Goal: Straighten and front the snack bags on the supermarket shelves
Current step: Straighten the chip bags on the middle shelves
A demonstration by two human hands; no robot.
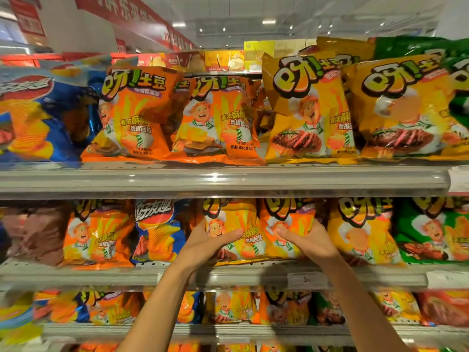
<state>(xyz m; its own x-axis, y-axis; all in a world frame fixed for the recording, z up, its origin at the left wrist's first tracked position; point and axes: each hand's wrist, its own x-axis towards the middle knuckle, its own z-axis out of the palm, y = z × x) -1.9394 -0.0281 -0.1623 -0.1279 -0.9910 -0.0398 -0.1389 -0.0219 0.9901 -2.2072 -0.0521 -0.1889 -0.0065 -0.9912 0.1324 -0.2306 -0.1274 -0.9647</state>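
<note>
From the head view, much is blurred: the bags at the far left and on the lowest visible shelf smear into colour, and their print cannot be read. The middle shelf (228, 275), a grey metal ledge with a glossy price rail, serves as landmark.

On it, near its centre, stands the yellow-orange snack bag (236, 232), a puffed, crinkled foil pouch with a cartoon chef and fries on its face. Its top is hidden behind the rail of the shelf above, and its lower corners are covered by the hands. It stands upright, long axis vertical, printed face turned outward.

The left hand (203, 243) holds the bag's lower left side, thumb laid across the front; its fingers are hidden behind the pouch. The right hand (308, 241) curls onto the lower edge of the neighbouring orange bag (286, 222), which touches the held bag's right side; whether this grip closes on one bag or both cannot be told.

Left of the held bag on the same shelf stands a blue crisp bag (157, 229); further right, a green bag (431, 229), cut off by the frame edge.

On the shelf above, orange bags (215, 118) lean and crumple, beside deeper yellow steak-picture bags (309, 107).
</note>
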